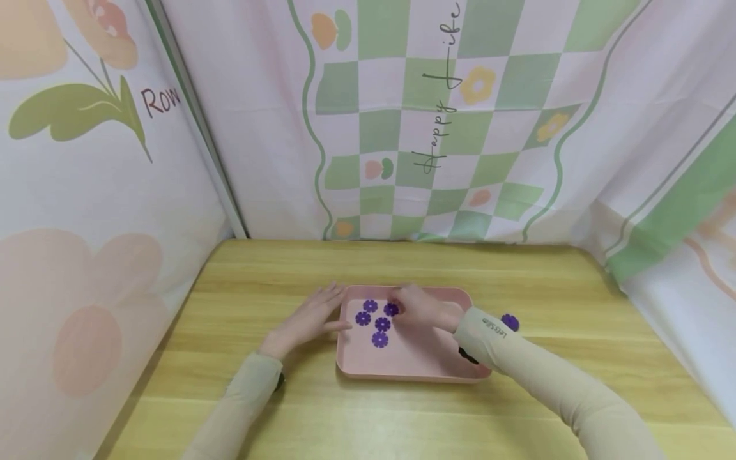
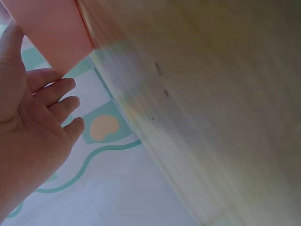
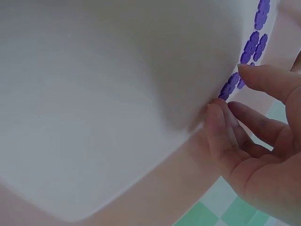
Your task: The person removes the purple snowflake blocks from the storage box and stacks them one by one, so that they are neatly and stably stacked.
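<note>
A shallow pink tray [image 1: 414,358] with a pale floor rests on the wooden table. Several purple snowflake discs [image 1: 380,340] lie flat toward its left side. My right hand [image 1: 422,308] reaches over the tray from the right and pinches the rearmost purple disc [image 3: 229,87] by its edges, thumb on one side and fingertips on the other. My left hand [image 1: 305,319] steadies the tray's left end, thumb over the rim. In the left wrist view, the fingers [image 2: 63,108] of that hand are relaxed and spread, touching the outer wall near a corner.
Another purple disc [image 1: 510,322] lies on the table right of the tray, beside the right sleeve [image 1: 517,358]. Bare wooden tabletop [image 1: 276,268] surrounds the tray. Printed curtains [image 1: 425,128] hang behind the table and at both sides.
</note>
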`<move>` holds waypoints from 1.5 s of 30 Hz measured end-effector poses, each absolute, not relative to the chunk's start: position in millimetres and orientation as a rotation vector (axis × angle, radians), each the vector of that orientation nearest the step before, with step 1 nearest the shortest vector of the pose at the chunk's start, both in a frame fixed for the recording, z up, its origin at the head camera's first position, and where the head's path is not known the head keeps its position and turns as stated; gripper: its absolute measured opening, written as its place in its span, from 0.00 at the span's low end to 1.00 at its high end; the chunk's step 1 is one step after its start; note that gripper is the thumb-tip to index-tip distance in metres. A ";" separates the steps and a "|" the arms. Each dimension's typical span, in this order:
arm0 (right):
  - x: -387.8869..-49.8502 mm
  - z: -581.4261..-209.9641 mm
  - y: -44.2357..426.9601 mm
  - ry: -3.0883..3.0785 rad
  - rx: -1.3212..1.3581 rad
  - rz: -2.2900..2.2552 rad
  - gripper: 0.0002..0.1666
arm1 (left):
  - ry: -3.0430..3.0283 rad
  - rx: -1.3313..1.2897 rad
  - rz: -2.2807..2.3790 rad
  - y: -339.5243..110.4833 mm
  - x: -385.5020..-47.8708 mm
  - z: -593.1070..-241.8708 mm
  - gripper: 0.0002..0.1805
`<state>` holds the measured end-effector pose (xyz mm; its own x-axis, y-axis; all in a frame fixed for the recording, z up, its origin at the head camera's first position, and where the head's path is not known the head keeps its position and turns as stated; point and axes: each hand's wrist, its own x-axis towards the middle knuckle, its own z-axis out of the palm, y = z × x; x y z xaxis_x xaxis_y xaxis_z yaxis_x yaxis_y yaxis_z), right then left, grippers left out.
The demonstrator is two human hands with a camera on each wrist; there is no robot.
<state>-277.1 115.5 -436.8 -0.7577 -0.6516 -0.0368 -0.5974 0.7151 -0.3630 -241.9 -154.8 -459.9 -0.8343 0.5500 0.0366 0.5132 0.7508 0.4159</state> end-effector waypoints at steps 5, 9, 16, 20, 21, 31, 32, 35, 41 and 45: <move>-277.3 -439.5 116.2 2.761 -0.977 -0.497 0.16 | 2.864 0.877 0.637 -154.6 -242.8 -461.7 0.45; -278.7 -443.1 117.1 2.779 -0.977 -0.474 0.15 | 2.861 0.875 0.642 -154.8 -243.1 -462.1 0.45; -279.7 -445.3 117.6 2.785 -1.017 -0.486 0.13 | 2.859 0.873 0.641 -155.0 -242.2 -460.5 0.45; -279.3 -445.9 118.1 2.776 -1.007 -0.504 0.13 | 2.853 0.864 0.644 -155.2 -241.0 -459.4 0.45; -279.1 -446.0 118.1 2.773 -0.999 -0.506 0.13 | 2.853 0.861 0.644 -155.2 -240.8 -459.3 0.45; -277.8 -442.3 117.6 2.753 -0.953 -0.518 0.14 | 2.854 0.865 0.639 -154.4 -240.9 -458.7 0.45; -277.8 -441.9 117.7 2.752 -0.955 -0.520 0.14 | 2.855 0.865 0.635 -154.4 -241.0 -458.6 0.45; -278.1 -441.4 118.0 2.748 -0.964 -0.515 0.13 | 2.856 0.866 0.639 -154.4 -241.5 -459.2 0.45; -278.4 -442.3 118.9 2.752 -0.989 -0.505 0.13 | 2.851 0.867 0.654 -154.8 -242.2 -460.3 0.45; -279.4 -443.7 120.0 2.754 -1.008 -0.509 0.13 | 2.851 0.861 0.642 -154.7 -242.0 -459.4 0.45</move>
<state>-279.4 120.0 -443.7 -0.7586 -0.6505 -0.0368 -0.5945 0.7141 -0.3698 -242.0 -154.7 -459.4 -0.8362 0.5476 0.0304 0.5077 0.7520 0.4203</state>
